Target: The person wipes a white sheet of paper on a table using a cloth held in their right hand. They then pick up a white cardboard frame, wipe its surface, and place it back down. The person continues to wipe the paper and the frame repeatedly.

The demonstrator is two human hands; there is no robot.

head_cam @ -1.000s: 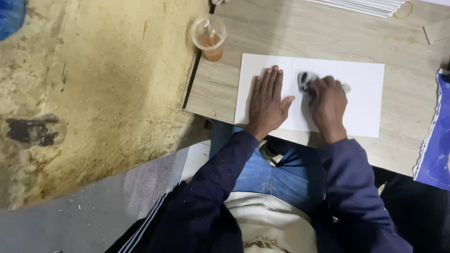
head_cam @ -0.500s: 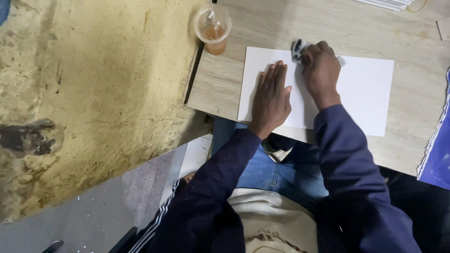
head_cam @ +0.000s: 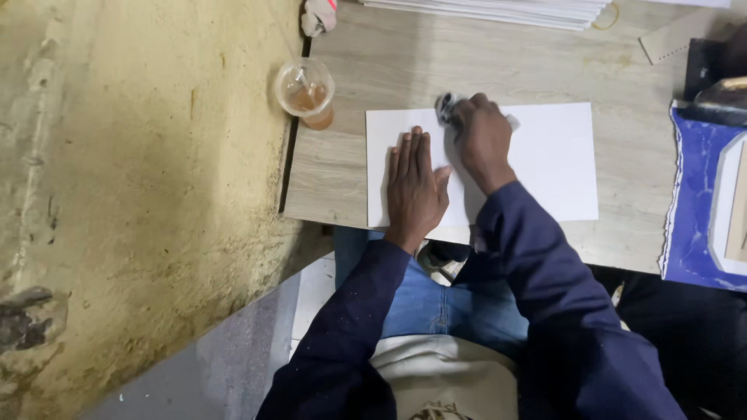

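Observation:
A white rectangular sheet [head_cam: 548, 159] lies flat on the light wooden table [head_cam: 373, 70]. My left hand [head_cam: 415, 183] presses palm-down on the sheet's left part, fingers together and pointing away from me. My right hand [head_cam: 481, 140] is closed around a small crumpled grey-white cloth [head_cam: 446, 107], which it holds against the sheet's far edge, just right of my left hand. Most of the cloth is hidden under the fingers.
A clear plastic cup [head_cam: 306, 93] with brownish drink stands at the table's left edge. A stack of white sheets [head_cam: 498, 9] lies at the far side. A blue torn-edged sheet [head_cam: 696, 202] lies at the right. A rough yellowish wall [head_cam: 140, 171] is to the left.
My right hand has moved the cloth from the middle of the sheet up to its far edge. My left hand stayed flat on the sheet. The camera view has shifted.

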